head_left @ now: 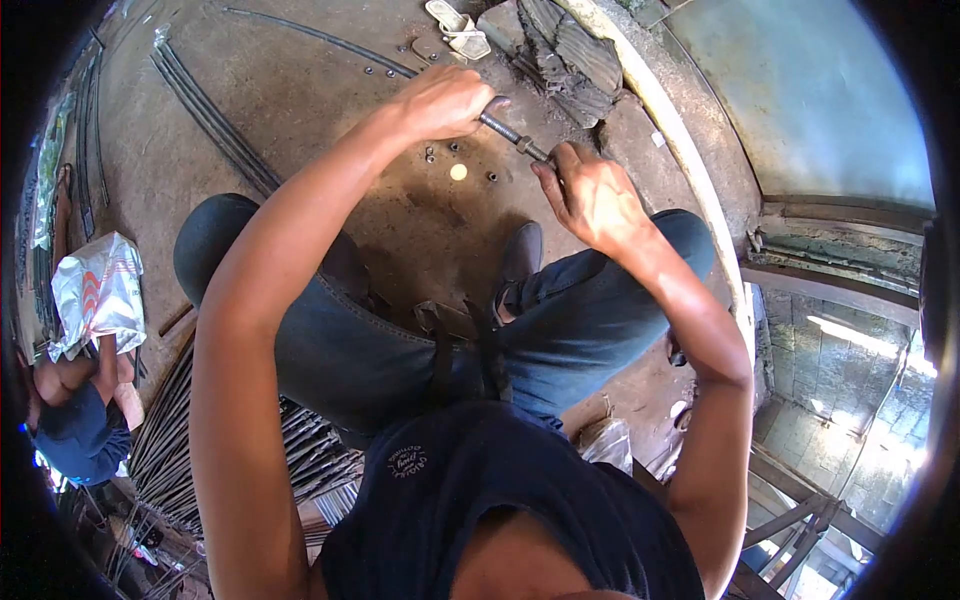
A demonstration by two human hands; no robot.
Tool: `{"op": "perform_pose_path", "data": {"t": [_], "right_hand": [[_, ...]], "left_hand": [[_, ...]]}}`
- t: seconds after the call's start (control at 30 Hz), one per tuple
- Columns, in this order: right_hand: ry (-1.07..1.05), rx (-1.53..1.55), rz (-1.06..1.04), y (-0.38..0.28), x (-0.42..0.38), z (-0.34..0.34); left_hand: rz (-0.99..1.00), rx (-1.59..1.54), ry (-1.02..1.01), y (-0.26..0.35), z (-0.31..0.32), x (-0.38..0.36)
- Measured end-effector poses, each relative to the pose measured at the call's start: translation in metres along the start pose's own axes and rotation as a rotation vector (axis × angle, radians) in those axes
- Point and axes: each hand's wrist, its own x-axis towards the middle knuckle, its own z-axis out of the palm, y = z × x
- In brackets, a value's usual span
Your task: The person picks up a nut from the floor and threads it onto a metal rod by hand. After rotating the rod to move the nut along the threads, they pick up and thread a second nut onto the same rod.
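Observation:
My left hand [447, 102] is wrapped round a long dark metal rod [330, 38], which runs from the upper left down to the right. A threaded stretch shows between my two hands, with a nut [524, 145] on it. Just past the nut, my right hand [590, 190] has its thumb and fingers closed round the rod's end. Several small loose nuts [455, 147] lie on the ground below the rod. The rod's tip is hidden by my right fingers.
Long rods [205, 110] lie at the upper left, with a large bundle [170, 440] at lower left. A co-worker [75, 420] sits at far left beside a silvery bag [98, 290]. Sandals [460, 30] and a pale curved pipe [690, 150] are ahead.

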Motion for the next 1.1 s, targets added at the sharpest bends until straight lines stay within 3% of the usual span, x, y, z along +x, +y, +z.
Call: {"op": "perform_pose_path", "data": {"t": [0.27, 0.53, 0.63, 0.73, 0.8, 0.87, 0.9, 0.93, 1.0, 1.03, 1.07, 1.1], "right_hand": [[0.035, -0.1, -0.14, 0.01, 0.009, -0.003], [0.0, -0.263, -0.326, 0.026, 0.015, -0.011], [0.007, -0.406, -0.399, 0.029, 0.018, -0.024], [0.155, -0.446, -0.481, 0.031, 0.029, -0.038], [0.123, -0.444, -0.45, 0.036, 0.033, -0.051], [0.007, -0.305, -0.355, 0.04, 0.039, -0.065], [-0.017, -0.212, -0.254, 0.038, 0.041, -0.07], [0.0, -0.211, -0.254, 0.035, 0.042, -0.071], [-0.044, 0.276, 0.091, 0.031, 0.041, -0.068], [-0.007, 0.556, 0.293, 0.037, 0.036, -0.047], [-0.004, 0.56, 0.292, 0.031, 0.035, -0.043], [-0.123, 1.003, 0.595, 0.021, 0.033, -0.04]], "left_hand": [[0.051, -0.001, 0.046, -0.009, -0.002, 0.004], [0.019, -0.054, -0.091, -0.014, 0.006, 0.015], [-0.022, -0.106, -0.109, 0.002, -0.024, 0.013], [0.005, -0.134, -0.057, -0.005, -0.031, 0.022], [0.028, -0.158, 0.033, -0.005, -0.032, 0.026], [0.054, -0.211, 0.225, -0.005, -0.037, 0.03], [0.149, -0.169, 0.438, -0.01, -0.027, 0.03], [0.155, -0.152, 0.437, -0.012, -0.017, 0.033], [0.344, -0.191, 0.739, -0.011, 0.003, 0.038], [0.315, -0.04, 0.722, -0.014, 0.012, 0.035], [0.317, -0.037, 0.718, -0.013, 0.013, 0.03], [0.276, 0.018, 0.628, -0.01, 0.015, 0.025]]}}
